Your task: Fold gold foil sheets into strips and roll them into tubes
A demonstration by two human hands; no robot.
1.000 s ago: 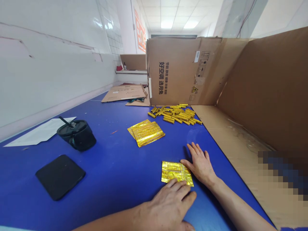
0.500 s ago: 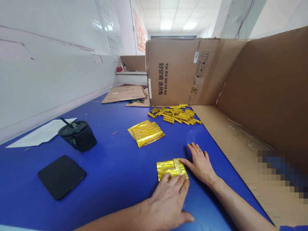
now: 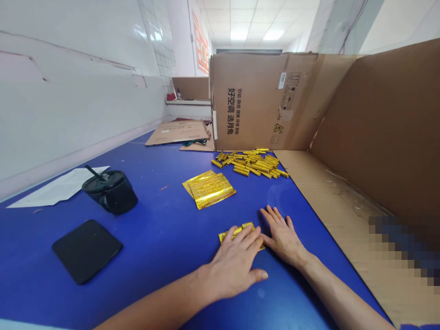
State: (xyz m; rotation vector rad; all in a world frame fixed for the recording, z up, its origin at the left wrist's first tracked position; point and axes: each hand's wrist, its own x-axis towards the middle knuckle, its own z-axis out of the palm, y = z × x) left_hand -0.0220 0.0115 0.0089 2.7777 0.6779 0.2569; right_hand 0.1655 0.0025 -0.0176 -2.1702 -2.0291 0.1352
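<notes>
My left hand lies flat with its fingers stretched out over a gold foil sheet, covering most of it. Part of the sheet's far edge shows, along with a small bit by the right thumb; a folded strip was visible on it earlier. My right hand rests on the table just to the right, fingers spread, its thumb close to the foil's edge. Whether that thumb touches the foil is hard to make out. Farther off lie overlapping flat gold foil sheets with embossed lettering.
Many small gold foil rolls are heaped at the far right of the blue table. A dark lidded mug, a black square mat and white paper lie leftward. Cardboard walls off the back and right.
My left hand has slid forward over the foil and covers more of it. The foil has shifted slightly left. My right hand has moved slightly left, still flat.
</notes>
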